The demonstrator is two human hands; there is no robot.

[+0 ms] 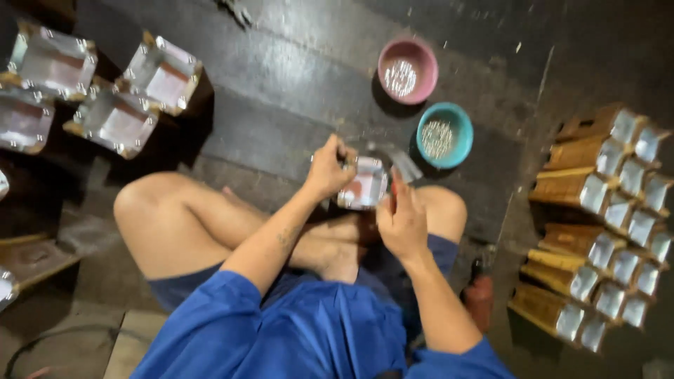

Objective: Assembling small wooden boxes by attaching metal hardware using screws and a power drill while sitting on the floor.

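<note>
I sit cross-legged on a dark floor. My left hand grips the left edge of a small shiny metal box held above my legs. My right hand is closed around the handle of a hammer, whose head blurs just right of the box. A pink bowl and a teal bowl, both holding small shiny nails, stand on the floor just beyond my hands.
Several finished square metal boxes lie open side up at the upper left. A stack of wooden boxes with metal ends stands at the right. A small red object sits by my right elbow.
</note>
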